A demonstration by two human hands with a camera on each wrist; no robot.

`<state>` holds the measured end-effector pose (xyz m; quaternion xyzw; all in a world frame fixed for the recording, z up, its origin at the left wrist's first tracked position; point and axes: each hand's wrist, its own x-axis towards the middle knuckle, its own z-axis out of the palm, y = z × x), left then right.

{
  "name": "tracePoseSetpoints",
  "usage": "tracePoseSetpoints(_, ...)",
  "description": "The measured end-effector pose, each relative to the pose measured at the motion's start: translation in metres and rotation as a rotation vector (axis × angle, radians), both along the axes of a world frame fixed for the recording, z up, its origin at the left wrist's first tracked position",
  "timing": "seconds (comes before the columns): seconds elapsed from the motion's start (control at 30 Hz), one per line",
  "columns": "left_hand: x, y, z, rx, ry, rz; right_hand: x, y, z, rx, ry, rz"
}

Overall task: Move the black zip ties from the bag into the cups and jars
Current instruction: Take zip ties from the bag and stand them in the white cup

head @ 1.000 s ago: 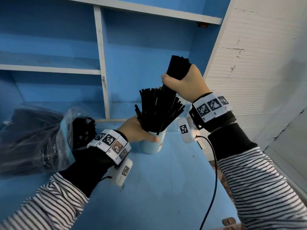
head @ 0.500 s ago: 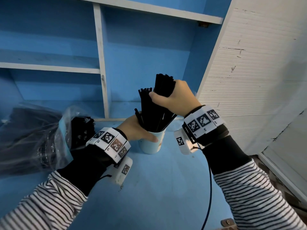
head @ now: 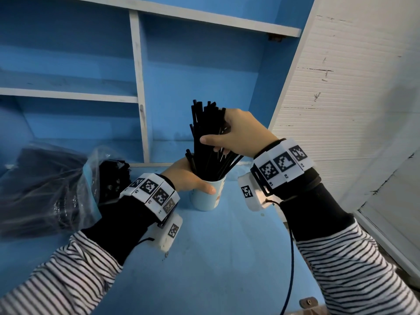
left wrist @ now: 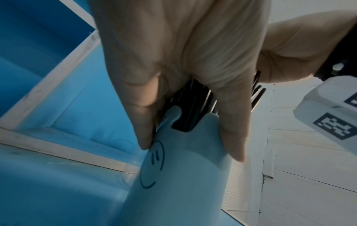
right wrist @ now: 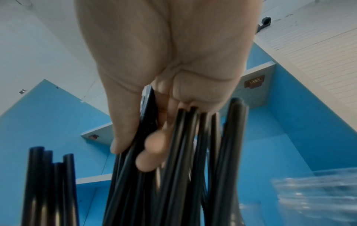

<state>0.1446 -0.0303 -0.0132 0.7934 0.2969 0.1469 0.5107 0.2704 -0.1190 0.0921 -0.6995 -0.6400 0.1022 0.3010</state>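
A pale blue cup (head: 208,196) with a drawn smiley face (left wrist: 173,175) stands on the blue table (head: 216,258), full of upright black zip ties (head: 209,142). My left hand (head: 188,178) grips the cup at its rim, thumb and fingers (left wrist: 230,130) curled round it. My right hand (head: 236,137) holds the upper part of the tie bundle (right wrist: 173,160), thumb in front and fingers wrapped behind. At the left lies a clear plastic bag (head: 52,189) still stuffed with black zip ties (head: 113,178).
A blue shelf unit with white edges (head: 138,87) rises behind the cup. A white ribbed wall panel (head: 352,98) runs along the right, past the table edge. A black cable (head: 291,258) hangs from my right wrist across the table.
My right hand has come down with the bundle, pushing the ties deeper into the cup. The left hand and the cup stayed put.
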Motion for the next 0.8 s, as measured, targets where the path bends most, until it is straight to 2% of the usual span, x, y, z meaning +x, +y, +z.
tracePoseSetpoints(0.17, 0.0, -0.001, 0.0, 0.024, -0.019, 0.005, 0.003, -0.003, -0.001, -0.057, -0.083, -0.046)
tracePoseSetpoints(0.33, -0.001, 0.0, -0.003, 0.051, -0.022, -0.009, 0.001, -0.008, -0.008, 0.125, -0.041, -0.092)
tracePoseSetpoints(0.5, 0.0, 0.001, -0.003, 0.071, 0.003, -0.01, -0.002, -0.008, -0.019, 0.127, -0.033, -0.136)
tracePoseSetpoints(0.63, -0.001, 0.0, -0.004, 0.044, -0.013, -0.015, -0.005, -0.008, -0.014, 0.345, 0.085, -0.103)
tracePoseSetpoints(0.7, -0.001, 0.001, -0.005, 0.015, -0.014, 0.005, -0.009, -0.006, -0.012, 0.418, 0.008, -0.013)
tracePoseSetpoints(0.8, -0.002, 0.0, -0.003, 0.032, 0.004, 0.019, -0.014, 0.005, -0.018, 0.347, -0.205, 0.108)
